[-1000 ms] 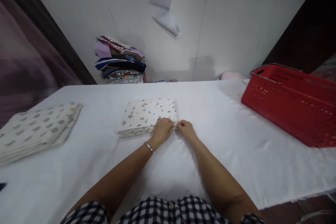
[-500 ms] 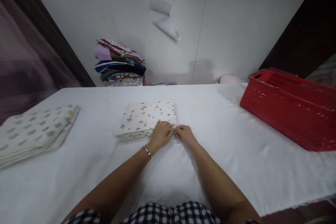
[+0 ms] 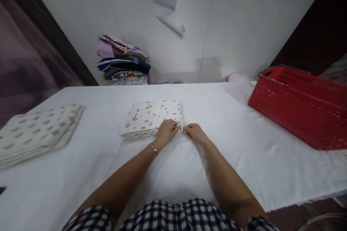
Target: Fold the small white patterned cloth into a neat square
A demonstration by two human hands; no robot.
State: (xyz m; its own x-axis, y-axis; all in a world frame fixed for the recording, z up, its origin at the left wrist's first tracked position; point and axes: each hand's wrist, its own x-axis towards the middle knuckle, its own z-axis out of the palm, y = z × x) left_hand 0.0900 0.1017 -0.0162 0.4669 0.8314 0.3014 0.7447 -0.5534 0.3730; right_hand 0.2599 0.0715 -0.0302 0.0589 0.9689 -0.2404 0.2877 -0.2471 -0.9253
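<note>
A white folded cloth (image 3: 149, 115) printed with small grey, green and brown figures lies flat in the middle of the table. At its near right corner, my left hand (image 3: 167, 131) has its fingers closed on the top layers. My right hand (image 3: 196, 133) is just to the right of that corner, thumb and forefinger pinched together at the cloth's edge. The fingertips hide the exact bit of fabric between them.
Another folded cloth (image 3: 40, 130) with grey spots lies at the left on the white-covered table (image 3: 233, 180). A red plastic basket (image 3: 295, 108) stands at the right. Beyond the far edge is a stack of folded fabrics (image 3: 123, 61) against the wall (image 3: 238, 18).
My right hand has shifted slightly right, a little apart from my left hand. My left hand stays at the cloth's corner. The whole view has tipped slightly.
</note>
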